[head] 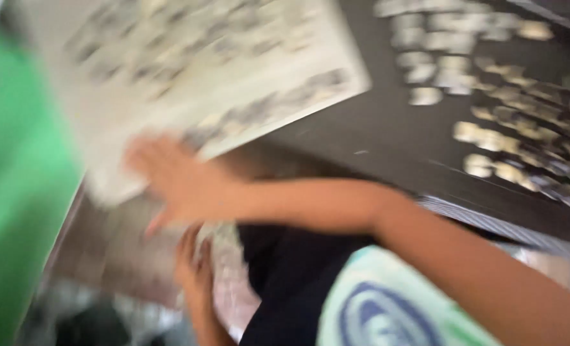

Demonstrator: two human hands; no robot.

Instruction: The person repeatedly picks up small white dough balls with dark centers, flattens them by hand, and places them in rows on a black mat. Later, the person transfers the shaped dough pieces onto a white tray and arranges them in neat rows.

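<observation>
The whole view is smeared by motion. My right hand [173, 182] reaches left across the frame and lies on the lower edge of a large white sheet [189, 64] printed with rows of small dark shapes. Its fingers are spread on the sheet and its thumb sits below the edge. The sheet is tilted towards the upper left. My left hand [193, 266] is lower down, beside a shiny crinkled clear wrapping [230, 282]. Blur hides whether it grips the wrapping. A pale green sleeve with a blue ring pattern [387, 307] covers my right upper arm.
A black board [387, 128] with rows of small pale pieces [503, 122] fills the upper right. A green surface [16, 192] runs down the left side. Brown floor or tabletop [115, 250] shows under the sheet, and dark cloth [285, 275] lies at bottom centre.
</observation>
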